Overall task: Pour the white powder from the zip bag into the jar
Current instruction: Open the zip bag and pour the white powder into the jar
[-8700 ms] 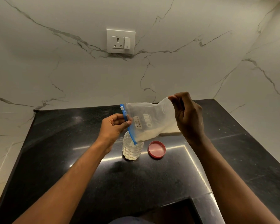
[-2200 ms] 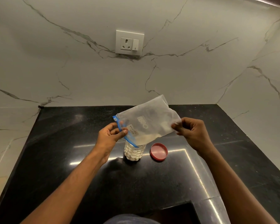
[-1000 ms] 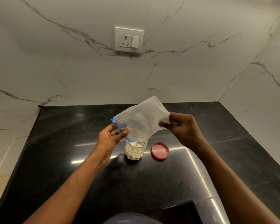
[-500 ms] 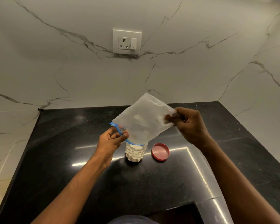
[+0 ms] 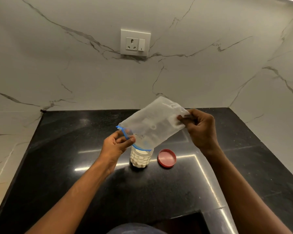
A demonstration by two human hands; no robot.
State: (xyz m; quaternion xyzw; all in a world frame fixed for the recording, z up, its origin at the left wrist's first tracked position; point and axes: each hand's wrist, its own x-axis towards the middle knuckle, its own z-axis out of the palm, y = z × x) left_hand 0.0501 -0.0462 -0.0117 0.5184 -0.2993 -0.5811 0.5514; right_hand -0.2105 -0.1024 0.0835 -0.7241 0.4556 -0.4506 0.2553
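The left hand [image 5: 116,146] and right hand [image 5: 200,128] are pinching the tilted zip bag [image 5: 152,125], fingers clamped, its mouth over the powder-filled jar [image 5: 140,158]; a red lid [image 5: 167,157] is lying at the jar's 3 o'clock on the worktop [image 5: 74,149].

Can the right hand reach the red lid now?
Probably not at once: the right hand is pinching the zip bag. The red lid lies uncovered below it, beside the jar.

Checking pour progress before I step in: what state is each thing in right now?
Clear zip bag with blue seal: tilted, open mouth down over jar, looks nearly empty.
Dimpled clear jar: upright, uncapped, nearly full of white powder.
Red round lid: off, beside jar.
Left hand: holding bag's mouth.
Right hand: lifting bag's bottom.
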